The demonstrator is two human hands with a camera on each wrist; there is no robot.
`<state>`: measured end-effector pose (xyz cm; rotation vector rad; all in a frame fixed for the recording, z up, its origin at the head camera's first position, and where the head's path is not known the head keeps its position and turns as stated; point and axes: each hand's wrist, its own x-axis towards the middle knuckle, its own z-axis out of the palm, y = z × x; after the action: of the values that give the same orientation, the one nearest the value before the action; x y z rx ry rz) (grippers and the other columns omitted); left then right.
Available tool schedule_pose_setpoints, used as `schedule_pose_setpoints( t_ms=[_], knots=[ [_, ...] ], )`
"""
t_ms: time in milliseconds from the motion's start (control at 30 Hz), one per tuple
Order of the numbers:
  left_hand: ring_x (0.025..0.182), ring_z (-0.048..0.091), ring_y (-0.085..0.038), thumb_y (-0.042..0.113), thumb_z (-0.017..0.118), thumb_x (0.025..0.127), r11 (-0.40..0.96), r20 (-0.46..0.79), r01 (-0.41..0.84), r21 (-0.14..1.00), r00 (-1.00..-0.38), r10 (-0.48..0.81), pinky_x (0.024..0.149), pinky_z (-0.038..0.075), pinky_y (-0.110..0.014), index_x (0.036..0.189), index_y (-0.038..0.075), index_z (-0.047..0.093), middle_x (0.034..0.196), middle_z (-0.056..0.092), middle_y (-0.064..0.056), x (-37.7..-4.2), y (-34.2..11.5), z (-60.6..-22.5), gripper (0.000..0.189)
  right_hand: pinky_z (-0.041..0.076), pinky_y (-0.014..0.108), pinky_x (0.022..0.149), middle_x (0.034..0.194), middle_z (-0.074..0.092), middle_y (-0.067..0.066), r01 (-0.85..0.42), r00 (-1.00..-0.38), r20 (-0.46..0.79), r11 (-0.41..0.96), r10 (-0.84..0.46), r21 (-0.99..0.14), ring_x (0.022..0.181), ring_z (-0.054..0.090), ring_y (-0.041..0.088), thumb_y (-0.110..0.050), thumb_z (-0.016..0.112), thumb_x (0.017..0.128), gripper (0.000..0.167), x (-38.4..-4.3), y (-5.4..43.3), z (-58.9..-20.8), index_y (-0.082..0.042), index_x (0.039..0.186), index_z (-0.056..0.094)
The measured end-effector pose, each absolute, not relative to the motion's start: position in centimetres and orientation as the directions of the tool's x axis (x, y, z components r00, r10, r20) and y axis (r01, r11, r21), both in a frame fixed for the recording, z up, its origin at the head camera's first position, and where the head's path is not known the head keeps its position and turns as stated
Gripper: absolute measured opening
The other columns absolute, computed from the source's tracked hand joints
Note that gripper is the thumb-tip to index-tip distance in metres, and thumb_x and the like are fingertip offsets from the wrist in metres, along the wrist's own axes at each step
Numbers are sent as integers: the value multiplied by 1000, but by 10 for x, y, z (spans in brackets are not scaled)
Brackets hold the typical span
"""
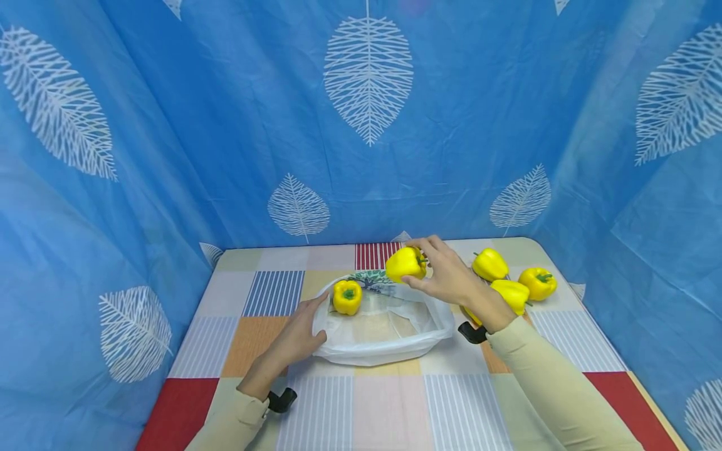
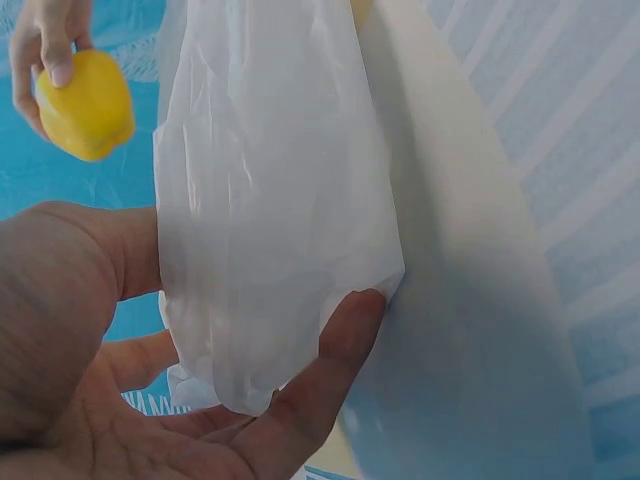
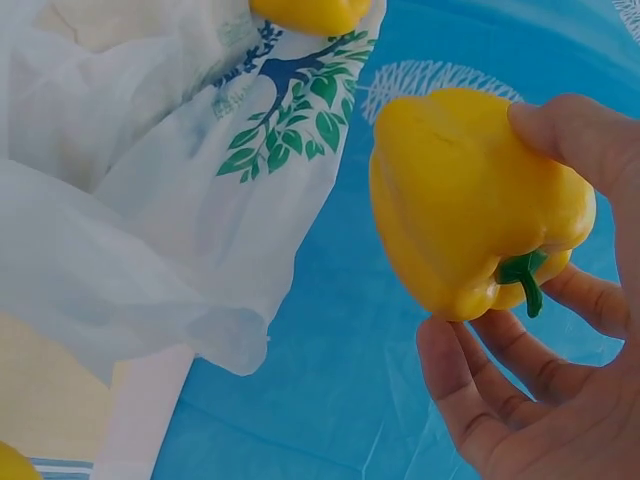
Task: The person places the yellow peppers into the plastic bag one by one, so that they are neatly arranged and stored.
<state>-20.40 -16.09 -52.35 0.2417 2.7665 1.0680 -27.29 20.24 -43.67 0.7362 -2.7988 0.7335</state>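
My right hand holds a yellow bell pepper above the far right part of a white plastic bag. In the right wrist view the held pepper's green stem faces my palm, with the thumb on one side and fingertips on the other. My left hand grips the bag's left rim, fingers bent against the white plastic in the left wrist view. The bag lies with its mouth spread wide, a green tree print on its far side. Another yellow bell pepper sits at the bag's left inside.
Right of the bag, several more yellow peppers lie on the table: one at the back, one farthest right, others partly behind my right forearm. A patchwork cloth covers the table. Blue curtains with white leaves surround its back and sides.
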Motion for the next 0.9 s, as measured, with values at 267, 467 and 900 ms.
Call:
schedule_pose_setpoints(
  t_ms=[267,467,900],
  knots=[
    [159,57,-52,0,78,99,729,-94,92,678,-973,210,129,52,-74,180,10,42,178,47,-30,-203,-160,-521,90,66,63,104,144,67,21,-509,-860,266,757,-435,-409,120,69,40,-35,95,98,75,-269,195,-434,-15,163,64],
    [160,56,-52,0,77,99,733,-95,91,674,-973,209,130,51,-73,181,10,41,178,47,-31,-203,-160,-522,90,67,63,107,145,67,16,-514,-858,238,756,-456,-404,125,68,37,-35,96,98,74,-267,189,-437,-19,163,64],
    [159,57,-53,1,77,99,735,-93,86,673,-975,200,128,53,-74,180,9,41,178,46,-31,-204,-158,-522,90,69,42,94,145,62,15,-546,-833,195,716,-517,-435,110,68,26,-31,95,99,72,-266,178,-445,-20,163,64]
  ],
)
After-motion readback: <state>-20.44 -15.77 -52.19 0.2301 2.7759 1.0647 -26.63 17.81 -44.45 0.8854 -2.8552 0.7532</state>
